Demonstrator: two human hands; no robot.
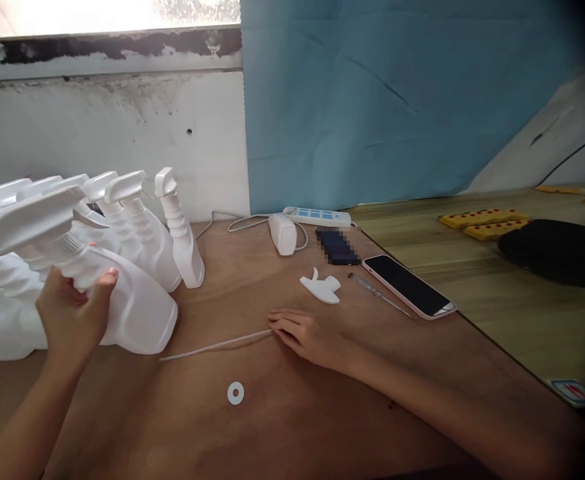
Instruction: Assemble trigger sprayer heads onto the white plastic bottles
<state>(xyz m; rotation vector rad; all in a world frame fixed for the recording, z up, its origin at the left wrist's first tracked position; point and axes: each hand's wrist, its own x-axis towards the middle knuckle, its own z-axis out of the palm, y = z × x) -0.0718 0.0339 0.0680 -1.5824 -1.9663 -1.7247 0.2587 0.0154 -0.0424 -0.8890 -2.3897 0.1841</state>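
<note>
My left hand (75, 307) is wrapped round the neck of a white spray bottle (140, 307), which leans with its trigger head to the upper left. My right hand (305, 337) rests low over the brown table, its fingertips pinching one end of a thin white tube (217, 345). The tube's other end points left toward the bottle's base. In front of the tube lies a flat white washer (230, 393). Beyond my right hand are a loose white spray trigger head (322, 289) and a clear-handled screwdriver (380, 293).
More white spray bottles (145, 233) crowd the left side; one narrower bottle (185, 240) stands at their right end. Toward the back are a white bottle-shaped piece (282, 233), a power strip (317, 216) and a dark, blurred-out object (337, 247). A phone (410, 285) lies near the table's right edge.
</note>
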